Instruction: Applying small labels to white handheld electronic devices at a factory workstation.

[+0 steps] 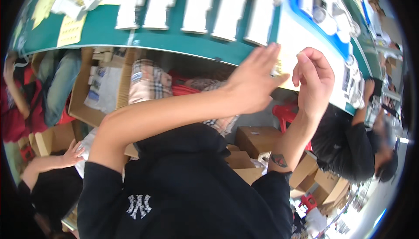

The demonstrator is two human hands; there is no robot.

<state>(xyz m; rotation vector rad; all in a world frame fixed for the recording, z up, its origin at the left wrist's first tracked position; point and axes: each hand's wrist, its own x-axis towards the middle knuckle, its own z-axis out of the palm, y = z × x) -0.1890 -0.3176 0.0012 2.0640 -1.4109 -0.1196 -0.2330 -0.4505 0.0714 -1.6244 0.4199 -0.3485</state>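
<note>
My left hand [253, 82] reaches across to the right over the front edge of the green table [174, 42], slightly blurred, its fingers stretched out. A small yellow patch [284, 68] shows by its thumb; I cannot tell whether the hand touches it. Just to the right, my right hand [317, 80] is raised with its fingers curled and thumb bent in. Whatever its fingertips hold, if anything, is too small to make out. Beyond both hands lies a white sheet or board [301, 34]. Several long white plastic housings [198, 5] lie in a row left of it.
A blue tray [342, 42] with white parts stands at the far right. Yellow label sheets [71, 30] and more white parts [72, 3] lie far left. Under the table are an open cardboard box [83, 108] and a red stool [286, 114]. Co-workers sit on both sides.
</note>
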